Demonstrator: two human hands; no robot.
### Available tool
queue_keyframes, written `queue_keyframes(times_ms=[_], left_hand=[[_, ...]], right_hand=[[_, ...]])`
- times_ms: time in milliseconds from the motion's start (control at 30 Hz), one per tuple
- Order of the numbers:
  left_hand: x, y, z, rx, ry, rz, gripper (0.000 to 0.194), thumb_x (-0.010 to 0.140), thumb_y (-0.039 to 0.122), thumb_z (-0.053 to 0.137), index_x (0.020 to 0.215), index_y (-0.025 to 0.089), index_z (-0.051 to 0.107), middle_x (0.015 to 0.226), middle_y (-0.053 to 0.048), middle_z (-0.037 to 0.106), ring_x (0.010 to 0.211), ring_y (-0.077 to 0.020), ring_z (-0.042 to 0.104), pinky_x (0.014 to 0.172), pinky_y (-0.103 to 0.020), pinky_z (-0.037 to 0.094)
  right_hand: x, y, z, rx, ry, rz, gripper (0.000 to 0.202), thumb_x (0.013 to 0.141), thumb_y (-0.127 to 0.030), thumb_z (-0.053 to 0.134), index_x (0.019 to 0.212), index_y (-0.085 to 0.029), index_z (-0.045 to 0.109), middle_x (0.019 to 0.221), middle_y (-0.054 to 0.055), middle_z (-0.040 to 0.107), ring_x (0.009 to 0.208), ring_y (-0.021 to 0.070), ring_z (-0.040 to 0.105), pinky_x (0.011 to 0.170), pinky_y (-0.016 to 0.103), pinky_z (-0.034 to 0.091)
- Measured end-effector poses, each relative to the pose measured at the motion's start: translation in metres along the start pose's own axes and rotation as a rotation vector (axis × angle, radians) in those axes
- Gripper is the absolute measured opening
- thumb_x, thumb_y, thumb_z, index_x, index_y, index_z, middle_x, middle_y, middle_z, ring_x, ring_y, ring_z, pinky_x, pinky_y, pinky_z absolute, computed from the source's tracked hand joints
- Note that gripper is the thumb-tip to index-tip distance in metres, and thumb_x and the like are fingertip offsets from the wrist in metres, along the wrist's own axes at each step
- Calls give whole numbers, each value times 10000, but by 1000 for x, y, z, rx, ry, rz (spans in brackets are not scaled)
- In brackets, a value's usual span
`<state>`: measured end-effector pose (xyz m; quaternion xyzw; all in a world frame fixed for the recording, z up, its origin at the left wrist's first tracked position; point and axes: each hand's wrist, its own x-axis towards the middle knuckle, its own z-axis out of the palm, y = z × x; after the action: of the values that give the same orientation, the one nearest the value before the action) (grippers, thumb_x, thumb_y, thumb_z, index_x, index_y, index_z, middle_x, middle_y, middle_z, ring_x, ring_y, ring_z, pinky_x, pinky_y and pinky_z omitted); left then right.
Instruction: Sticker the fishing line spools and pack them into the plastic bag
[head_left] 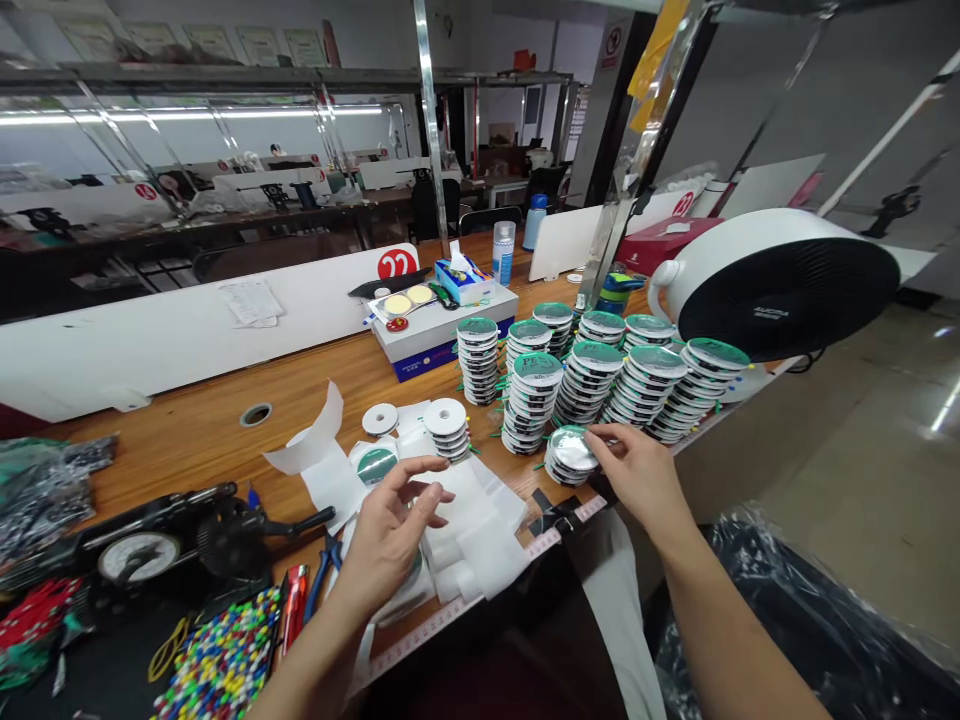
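Observation:
My right hand (pixel 634 468) rests its fingertips on the edge of the top spool of a short stack (pixel 570 455) near the table's front edge. Over white backing paper (pixel 476 520), my left hand (pixel 401 520) hovers with fingers bent and apart, nothing visible between them. A round green label (pixel 376 465) lies on the paper behind it. Plain white spools (pixel 446 418) form a small stack beyond the paper, with a single white spool (pixel 380 419) to its left. Several taller stacks of green-labelled spools (pixel 537 385) stand behind my right hand.
A winding machine (pixel 142 555), multicoloured beads (pixel 225 650) and blue pliers (pixel 321 580) are at the left. A white fan (pixel 780 280) stands at the right. A box (pixel 442 330) with tissues sits behind. Plastic-wrapped material (pixel 795 610) lies at lower right.

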<state>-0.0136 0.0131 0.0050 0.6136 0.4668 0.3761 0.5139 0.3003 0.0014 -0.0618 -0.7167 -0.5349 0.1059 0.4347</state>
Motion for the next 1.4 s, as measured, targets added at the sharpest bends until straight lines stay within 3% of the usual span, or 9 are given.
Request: queue_keyframes(times_ms=[133,233,367,467,567,700,933,1200,1400], left_hand=[[-1,-5,-24,61,119,21,429,877,539,630,1075,158,630,1123,-111,637,864,-187,674,659,-282,597],[-5,-16,-42,166,175,9,401,908,529,575,1027,151,633,1000,-89,667,831,-182,676,706,-300,599],[-14,-28,-57,338,238,-37,340,965,464,490,1035,160,626,931,-68,688,814,-177,682,757,-310,593],[-23,-28,-62,383,264,-39,320,984,436,466,1057,167,623,915,-58,695,798,-169,691,769,-301,587],[-33,-24,-67,392,271,-30,306,975,436,503,1076,174,624,927,-54,702,801,-167,699,764,-284,579],[-45,-20,-74,396,273,-28,294,956,440,553,1054,176,638,937,-51,706,793,-163,698,741,-259,564],[-52,-20,-78,388,341,-37,269,927,427,587,999,177,656,901,-41,710,732,-150,690,677,-234,555],[-52,-20,-69,287,251,-254,564,941,621,461,670,152,621,551,-35,625,430,-133,591,428,-214,474],[-47,-22,-61,256,202,-266,568,938,639,457,713,148,636,608,-51,657,496,-150,638,488,-230,522]], right_hand=[[-16,-8,-2,-271,191,-142,391,960,-487,513,957,-160,729,927,100,698,707,195,588,668,325,405],[-38,-34,8,-231,239,-309,228,979,-356,560,949,-170,690,888,65,669,726,168,569,699,303,414],[-73,-83,46,75,-163,-636,103,983,-222,565,925,-171,634,869,40,665,813,156,602,775,291,459],[-96,-112,81,103,-405,-842,205,941,-274,643,1113,-163,636,1085,83,697,1016,222,633,928,393,477],[-111,-122,105,38,-515,-997,356,885,-295,712,1200,-154,625,1263,117,658,1206,288,587,1098,525,399],[-116,-120,111,73,-523,-1058,147,943,-180,592,1069,-162,665,1142,97,706,1132,239,638,1073,482,453],[-114,-131,97,210,-458,-913,207,960,-73,482,932,-166,665,866,53,721,802,171,688,733,289,535],[-98,-122,91,473,-690,-205,93,832,-228,653,830,-222,746,905,23,753,828,166,710,759,255,560],[-99,-127,104,571,-702,32,146,731,-308,714,690,-173,679,688,20,681,637,155,646,608,237,536]])
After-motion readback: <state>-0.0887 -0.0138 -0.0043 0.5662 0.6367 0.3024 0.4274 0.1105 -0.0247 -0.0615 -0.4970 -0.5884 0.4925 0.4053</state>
